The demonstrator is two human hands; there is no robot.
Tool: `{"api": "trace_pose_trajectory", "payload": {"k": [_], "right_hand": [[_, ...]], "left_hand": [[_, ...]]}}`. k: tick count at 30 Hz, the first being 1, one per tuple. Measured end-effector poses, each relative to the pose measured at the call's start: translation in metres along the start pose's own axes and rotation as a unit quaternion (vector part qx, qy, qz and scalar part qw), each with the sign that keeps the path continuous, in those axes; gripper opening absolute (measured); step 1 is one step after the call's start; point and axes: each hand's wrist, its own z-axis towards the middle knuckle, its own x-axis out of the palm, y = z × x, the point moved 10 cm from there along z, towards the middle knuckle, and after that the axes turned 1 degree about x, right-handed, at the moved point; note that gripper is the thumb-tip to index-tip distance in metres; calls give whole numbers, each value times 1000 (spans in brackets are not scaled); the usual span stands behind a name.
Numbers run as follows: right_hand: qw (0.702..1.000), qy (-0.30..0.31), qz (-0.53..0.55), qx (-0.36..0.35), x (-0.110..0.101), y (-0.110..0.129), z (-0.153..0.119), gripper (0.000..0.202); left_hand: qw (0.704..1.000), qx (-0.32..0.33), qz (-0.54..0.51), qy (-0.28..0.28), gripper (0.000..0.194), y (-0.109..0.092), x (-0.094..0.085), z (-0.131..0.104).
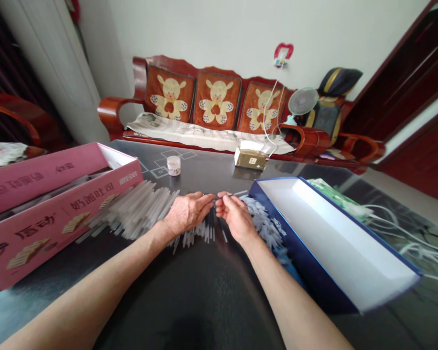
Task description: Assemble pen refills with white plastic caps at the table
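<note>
Over a spread of thin translucent plastic sticks [140,214] on the dark table, my left hand [190,211] reaches to the right, palm down. Its fingers are pressed together, and what they may hold is hidden. Just right of it, my right hand [235,216] has curled fingers with the tips close to the left fingertips; anything pinched there is too small to make out. A few loose sticks show below both hands. Beside my right hand lies a heap of whitish-blue plastic pieces [264,221], against the dark blue box.
A pink printed carton [62,206] stands at left, an open blue box [341,243] with white inside at right. Farther back are a small jar [173,166] and a tissue box [250,158]. White cables [405,228] trail at right. Beyond the table stands a wooden sofa [113,114].
</note>
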Motion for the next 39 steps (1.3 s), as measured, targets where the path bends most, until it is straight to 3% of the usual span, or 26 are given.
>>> {"api": "trace_pose_trajectory", "payload": {"k": [5,8,14,19,21,24,29,33,39], "right_hand": [[996,6,-79,-29,13,-5,-7,26],[998,11,-39,-38,15,0,-7,28],[994,-65,73,-48,-11,20,0,26],[991,-88,97,4,-20,9,5,23],[995,-89,38,15,-21,10,5,23],[987,-70,-145,9,-20,24,3,30],[916,-44,-397,-40,-30,61,0,28],[847,-36,-522,-96,-36,69,8,17],[665,49,-722,-183,8,46,27,19]], "left_hand": [[999,-20,-42,-26,30,1,-3,0],[998,-39,-27,-48,30,4,-5,-1],[997,-50,-4,-59,32,6,-3,-2],[995,9,-70,-70,28,-5,-1,-1],[994,26,-86,-68,29,-9,1,-2],[992,33,-89,-77,30,-11,2,-3],[994,19,-68,-86,33,-8,1,-5],[994,-17,-61,-93,31,1,-4,-4],[991,-44,-67,-111,31,8,-9,-4]]}}
